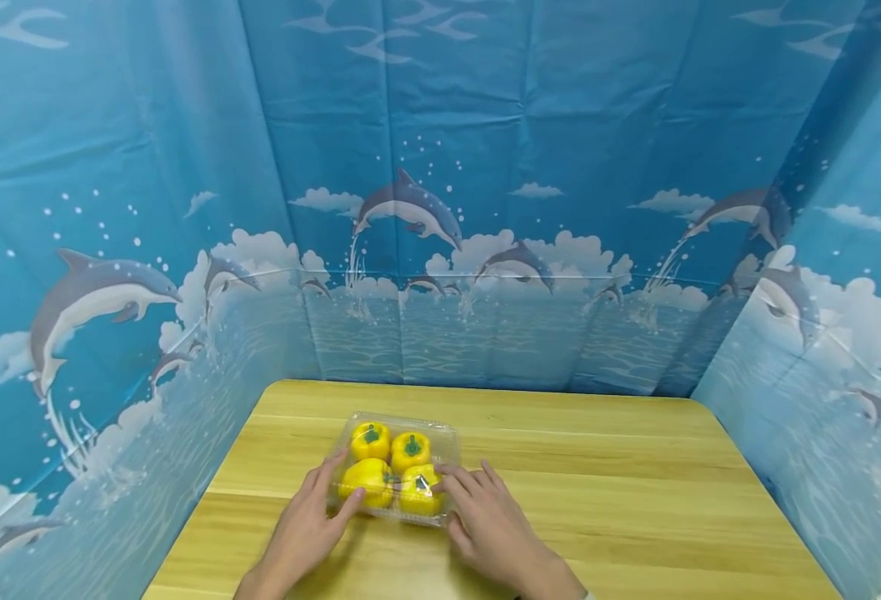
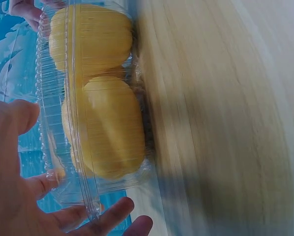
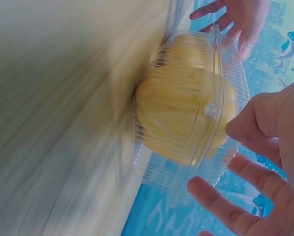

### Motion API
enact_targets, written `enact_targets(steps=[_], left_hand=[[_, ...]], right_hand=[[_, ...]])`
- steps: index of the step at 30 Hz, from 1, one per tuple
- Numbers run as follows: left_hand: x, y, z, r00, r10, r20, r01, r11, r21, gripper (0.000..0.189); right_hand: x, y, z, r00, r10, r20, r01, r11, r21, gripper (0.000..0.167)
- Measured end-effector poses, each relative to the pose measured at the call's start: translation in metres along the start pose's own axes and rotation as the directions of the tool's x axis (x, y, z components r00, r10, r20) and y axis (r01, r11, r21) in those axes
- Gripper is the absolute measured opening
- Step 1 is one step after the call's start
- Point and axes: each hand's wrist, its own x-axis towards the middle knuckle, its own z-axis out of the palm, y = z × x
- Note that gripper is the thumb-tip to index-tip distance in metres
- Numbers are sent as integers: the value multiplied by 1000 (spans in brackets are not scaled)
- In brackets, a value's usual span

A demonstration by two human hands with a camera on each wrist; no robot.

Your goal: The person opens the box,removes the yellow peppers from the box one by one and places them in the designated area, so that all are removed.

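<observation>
A clear plastic clamshell box point(image 1: 440, 446) with its lid down sits on the table, holding several yellow bell peppers point(image 1: 366, 483) with green stems. On the box's left side, my left hand point(image 1: 307, 518) has its fingers spread along the wall and its thumb near the front edge. My right hand point(image 1: 494, 523) is at the right side, fingertips touching the lid by the front right pepper point(image 1: 419, 492). Both wrist views show loosely extended fingers around the box corners, the left wrist view point(image 2: 90, 130) and right wrist view giving the peppers point(image 3: 174, 110) through ribbed plastic.
The box stands on a wooden table point(image 1: 598, 483), left of its middle, with bare wood to the right. A blue curtain point(image 1: 470, 108) printed with dolphins and waves encloses the table's back and both sides.
</observation>
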Motion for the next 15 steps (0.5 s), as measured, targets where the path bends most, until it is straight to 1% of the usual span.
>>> enact_targets(steps=[5,10,15], left_hand=[[0,3,2,1000,9,3,-9,1000,-15,80],[0,5,3,1000,21,3,-21,999,-42,77],[-1,6,5,1000,18,16,-17,999,-48,76]], right_hand=[[-4,4,-1,1000,-14,-11,13,1000,-15,39],[-4,8,-3,1000,5,1,-5,1000,-9,37],[-5,10,-5,1000,11,-1,-11,1000,-7,37]])
